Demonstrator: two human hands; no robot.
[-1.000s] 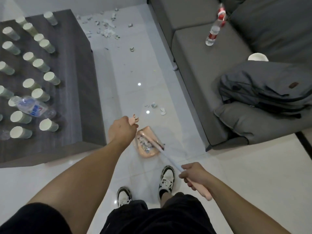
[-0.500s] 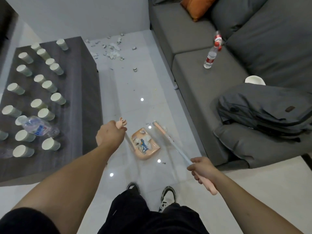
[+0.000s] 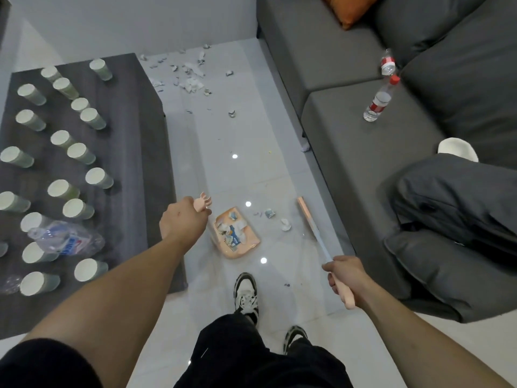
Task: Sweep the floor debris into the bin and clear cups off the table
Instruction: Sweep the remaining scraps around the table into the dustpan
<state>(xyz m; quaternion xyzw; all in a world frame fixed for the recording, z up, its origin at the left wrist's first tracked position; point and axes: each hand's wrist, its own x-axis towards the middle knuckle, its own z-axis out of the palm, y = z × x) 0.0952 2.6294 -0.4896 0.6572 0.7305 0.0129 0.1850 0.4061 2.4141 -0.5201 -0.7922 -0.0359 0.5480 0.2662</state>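
Broom [image 3: 309, 218] swung right off dustpan [image 3: 237, 236]; left grip [image 3: 181, 222] clasps pan handle, right grip [image 3: 345, 275] clasps broom; scraps [image 3: 275, 218] lie between, next sweep leftward; cups [image 3: 77, 208] crowd counter [image 3: 134, 152].

Cups [image 3: 80, 153] on the bench [image 3: 134, 130], left of frame: 18 whole + 1 cut by the left edge, so approx. 19. Bench bottle [image 3: 65, 242], lying, lower left: 1. Sofa bottles [image 3: 377, 103], upper right: 2, I think; the far one is blurred. Dustpan [image 3: 237, 233], centre: 1. Broom [image 3: 313, 228], right of it: 1. Loose scraps [image 3: 270, 213] between these two: 3. Scrap pile [image 3: 193, 82], top centre: too many to count. Shoes [image 3: 245, 294], bottom centre: 2. Orange cushion [image 3: 347, 9], top right: 1.
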